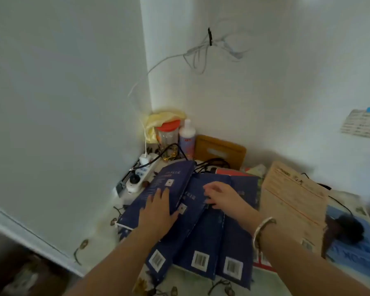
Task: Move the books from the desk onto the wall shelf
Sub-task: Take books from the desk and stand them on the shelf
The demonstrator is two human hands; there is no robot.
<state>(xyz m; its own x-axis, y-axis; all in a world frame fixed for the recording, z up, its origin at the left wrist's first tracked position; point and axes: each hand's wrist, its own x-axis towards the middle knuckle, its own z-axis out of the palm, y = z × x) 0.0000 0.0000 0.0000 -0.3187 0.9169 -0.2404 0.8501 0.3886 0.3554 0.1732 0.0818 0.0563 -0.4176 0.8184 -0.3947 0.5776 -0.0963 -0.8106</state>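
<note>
Navy books [203,238] lie fanned and overlapping on the tabletop [107,212] in the wall corner, barcodes toward the camera. Left hand [158,210] lies flat, fingers straight, pressing on the leftmost book's cover. Right hand [220,196] (bracelet on the wrist) rests on the middle books, fingers loosely spread, gripping nothing. Brown envelope [293,201] lies just right of the books. Power strip [141,174], jar [168,133] and bottle [187,138] sit behind, in the corner.
</note>
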